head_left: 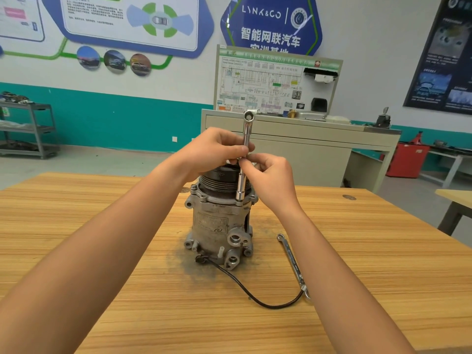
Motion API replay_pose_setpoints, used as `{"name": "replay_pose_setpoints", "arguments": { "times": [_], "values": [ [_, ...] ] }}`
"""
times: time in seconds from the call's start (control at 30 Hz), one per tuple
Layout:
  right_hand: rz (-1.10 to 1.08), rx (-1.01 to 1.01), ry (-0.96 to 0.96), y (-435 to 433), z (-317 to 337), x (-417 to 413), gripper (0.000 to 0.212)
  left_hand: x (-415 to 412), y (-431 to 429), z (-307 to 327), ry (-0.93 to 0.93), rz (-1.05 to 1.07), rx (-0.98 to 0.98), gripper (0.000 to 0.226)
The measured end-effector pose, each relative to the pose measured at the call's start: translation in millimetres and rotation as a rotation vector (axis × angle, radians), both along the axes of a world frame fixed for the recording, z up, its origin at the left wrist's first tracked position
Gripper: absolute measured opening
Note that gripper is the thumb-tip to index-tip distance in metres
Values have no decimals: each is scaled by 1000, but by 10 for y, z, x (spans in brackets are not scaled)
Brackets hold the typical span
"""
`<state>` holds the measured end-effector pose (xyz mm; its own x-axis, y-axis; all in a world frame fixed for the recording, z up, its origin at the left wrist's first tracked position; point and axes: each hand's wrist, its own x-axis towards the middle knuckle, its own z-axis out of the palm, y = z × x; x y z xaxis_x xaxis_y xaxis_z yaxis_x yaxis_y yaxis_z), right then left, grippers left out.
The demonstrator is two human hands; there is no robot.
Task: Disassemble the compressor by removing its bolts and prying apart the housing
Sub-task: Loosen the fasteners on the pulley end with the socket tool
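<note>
A dirty grey compressor [217,226] stands upright on the wooden table [102,226], its black ribbed pulley on top. A long chrome socket wrench [242,180] stands nearly vertical with its socket end on a bolt at the housing's upper right flange. My left hand [217,149] grips the wrench shaft from the left. Just below it, my right hand [268,172] pinches the shaft with its fingertips. A black cable [255,295] runs from the compressor's base across the table.
A flat chrome spanner [293,264] lies on the table right of the compressor. Dark grime stains the wood around the base. Behind the table stand a beige training bench [306,139], a grey shelf rack [33,129] at left and a red cabinet [406,159] at right.
</note>
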<state>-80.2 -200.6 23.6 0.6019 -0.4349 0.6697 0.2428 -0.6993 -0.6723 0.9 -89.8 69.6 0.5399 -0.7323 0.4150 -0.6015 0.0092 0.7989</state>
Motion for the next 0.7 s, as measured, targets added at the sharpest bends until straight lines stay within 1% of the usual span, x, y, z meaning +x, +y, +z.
{"name": "replay_pose_setpoints", "arguments": {
  "times": [0.07, 0.1, 0.17, 0.23, 0.33, 0.4, 0.53, 0.6, 0.7],
  "values": [
    [2, 6, -1, 8, -10, 3, 30, -36, -26, 8, -41, 64, -25, 4],
    [-10, -5, -3, 10, -17, 4, 33, -52, -45, 8, -68, 102, -32, 6],
    [-47, -47, -6, 11, -17, -4, 37, -51, -91, -9, -114, 169, -47, 17],
    [-60, -72, -11, 10, -3, -7, 34, -51, -95, -17, -113, 171, -57, 18],
    [-24, -81, -6, 15, 0, 6, 30, -36, -32, -14, -23, 22, -26, 6],
    [-9, -89, 14, 15, -1, 1, 31, -7, 5, -20, -2, -33, 9, 11],
    [-33, -118, 41, 10, -6, 3, 33, -17, -8, -10, -71, 69, -7, 5],
    [-46, -116, 42, 18, -24, 9, 27, -41, -42, -12, -87, 125, -44, 8],
    [-23, -60, 21, 29, -28, 5, 22, -34, -66, -38, -88, 164, -89, 11]
  ]
}}
